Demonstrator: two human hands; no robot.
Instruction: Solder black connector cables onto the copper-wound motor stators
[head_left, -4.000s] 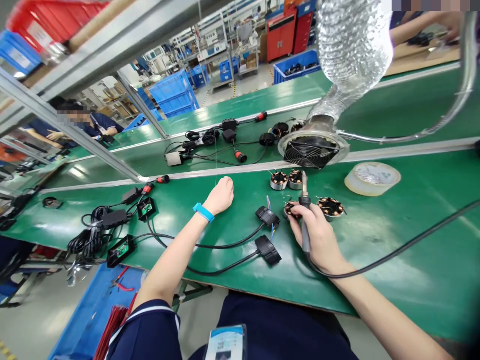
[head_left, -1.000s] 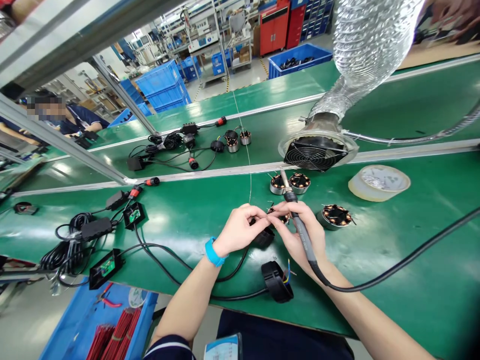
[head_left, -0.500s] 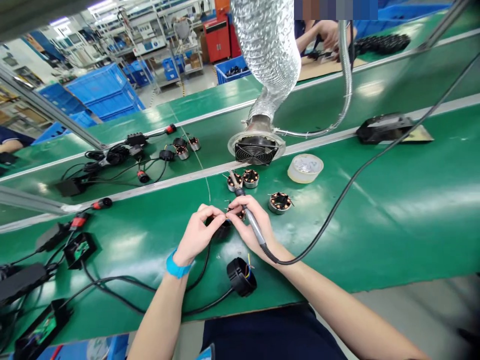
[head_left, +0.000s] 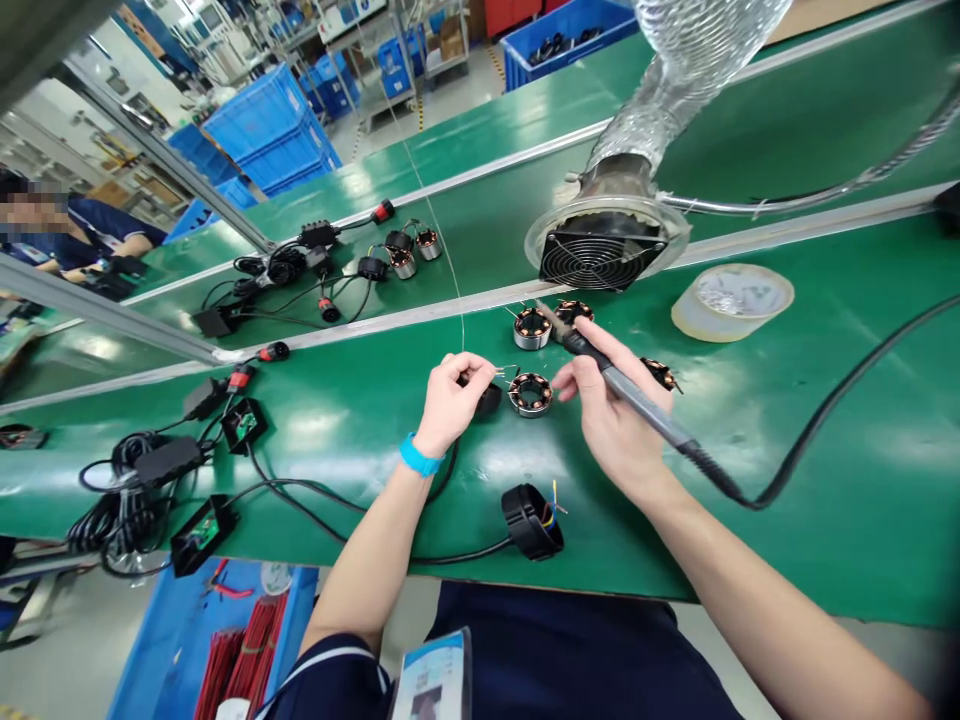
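Observation:
My left hand (head_left: 448, 398) is closed in a pinch on a black round housing (head_left: 487, 399) with its cable, and the thin solder wire (head_left: 442, 255) runs up from its fingers. Just right of it a copper-wound stator (head_left: 530, 392) lies on the green bench (head_left: 315, 440). My right hand (head_left: 609, 412) grips a black soldering iron (head_left: 637, 398), tip pointing up-left near two more stators (head_left: 532, 327). A second black housing (head_left: 531, 520) with coloured wire ends lies near the front edge.
A fume fan (head_left: 600, 255) on a foil duct (head_left: 697, 60) stands behind the stators. A tape roll (head_left: 731, 300) lies right. Black cable sets with circuit boxes (head_left: 202, 530) crowd the left. More parts sit on the conveyor (head_left: 337, 260). A seated person (head_left: 67, 240) works far left.
My hands have drawn slightly apart, showing the stator between them on the bench. The soldering iron now lies flatter in my right hand. The view has swung back left.

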